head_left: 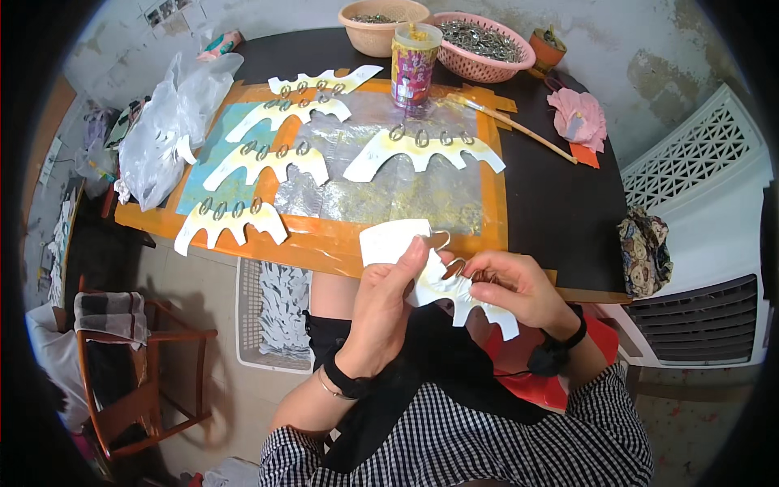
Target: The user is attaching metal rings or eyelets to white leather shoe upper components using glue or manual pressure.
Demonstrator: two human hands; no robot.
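Observation:
Over the table's near edge I hold a white scalloped piece [393, 242] with a yellowish, wet-looking band. My left hand [380, 307] is closed on its left part, thumb on top. My right hand [521, 294] is closed too, its fingertips pinching bent metal loops [456, 266] against the piece's upper edge; how many loops are inside the fingers is hidden. On the table in front of me lies a similar scalloped piece [422, 152] with several metal loops along its top. More such pieces [268, 165] lie in a column to the left, each bearing loops.
A purple printed cup [414, 73] stands at the back beside a long brush [519, 130]. Behind it are a pink basket [497, 71] of metal loops and a peach bowl [365, 34]. Plastic bags [166, 134] sit left; a white crate [248, 325] of cut pieces stands below.

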